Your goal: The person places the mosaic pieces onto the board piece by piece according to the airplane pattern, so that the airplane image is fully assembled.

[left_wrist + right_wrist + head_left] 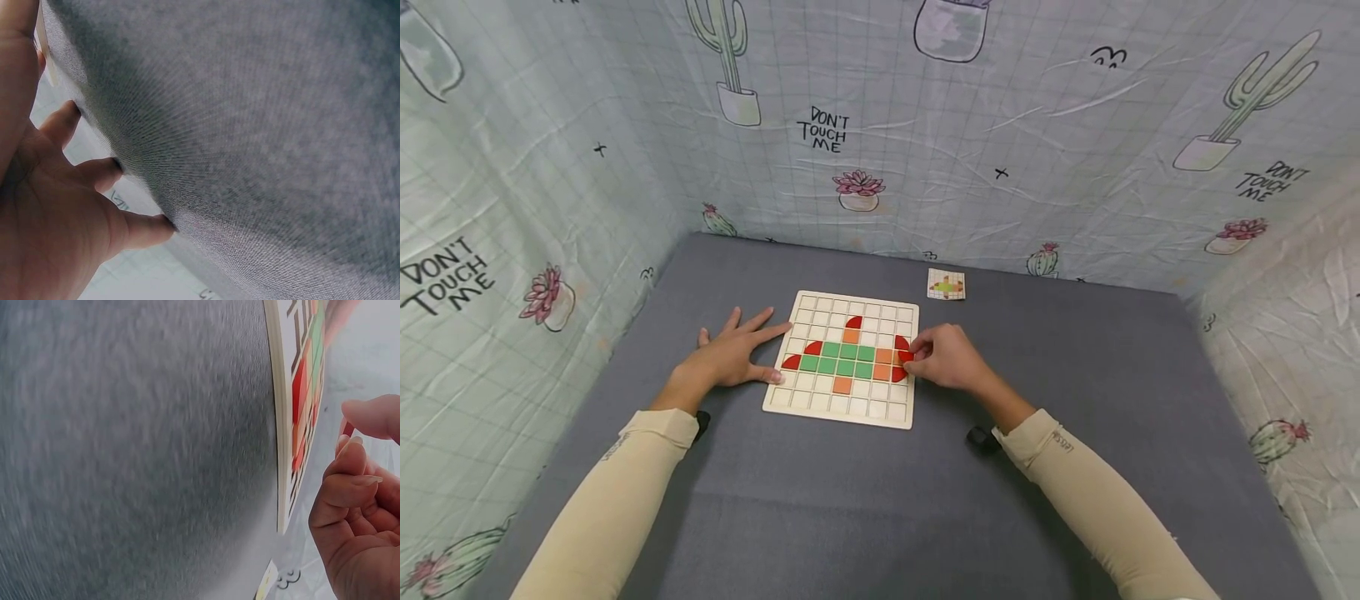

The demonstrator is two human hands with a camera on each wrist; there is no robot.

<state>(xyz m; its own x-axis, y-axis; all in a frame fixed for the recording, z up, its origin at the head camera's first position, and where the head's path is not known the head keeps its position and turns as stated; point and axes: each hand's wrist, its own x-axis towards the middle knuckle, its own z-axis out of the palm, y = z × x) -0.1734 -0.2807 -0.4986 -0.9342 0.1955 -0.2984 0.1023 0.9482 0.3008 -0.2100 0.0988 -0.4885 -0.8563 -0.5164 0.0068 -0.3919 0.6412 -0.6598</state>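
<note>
A pale gridded board [891, 412] lies on the grey table, bearing green square tiles [846, 367], orange squares [842, 385] and red quarter-round pieces [854, 322]. My left hand [726, 354] is spread flat at the board's left side, thumb and forefinger touching its edge; in the left wrist view, the other fingertips [164, 225] rest on the cloth. Over the board's right edge, my right hand [951, 358] pinches a small red piece [347, 427] between thumb and forefinger. In the right wrist view that piece appears raised off the board, its outline mostly hidden by the fingers.
Behind the board's right corner lies a small picture card [946, 285] with a similar coloured pattern. A printed cloth wall [910, 225] rises along the back and both sides of the grey table [850, 517].
</note>
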